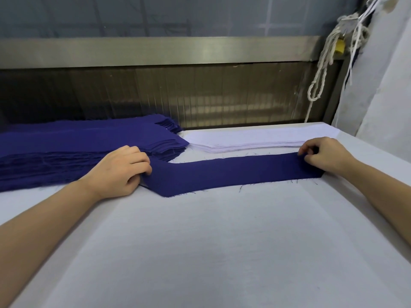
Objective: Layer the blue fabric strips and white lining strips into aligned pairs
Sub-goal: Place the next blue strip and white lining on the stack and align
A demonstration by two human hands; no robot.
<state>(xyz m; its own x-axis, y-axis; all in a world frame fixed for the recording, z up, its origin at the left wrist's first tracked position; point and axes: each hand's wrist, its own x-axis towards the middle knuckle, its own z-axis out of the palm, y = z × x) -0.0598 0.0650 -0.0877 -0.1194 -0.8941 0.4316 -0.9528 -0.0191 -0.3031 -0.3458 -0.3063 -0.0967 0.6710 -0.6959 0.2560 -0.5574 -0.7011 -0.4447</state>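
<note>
Hands: two, left hand (120,172) and right hand (322,154). Single blue strip (222,172): one, an end pinched in each hand. Blue strip stack (77,147): one, just beyond the left hand, layers too fine to count. White lining stack (251,141): one, beyond the right hand, layers likewise uncountable.

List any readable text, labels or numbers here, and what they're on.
None readable. No print shows on the blue strip, the blue stack, the white lining stack or the table.
The yellow piece by the rope is too blurred to tell.
</note>
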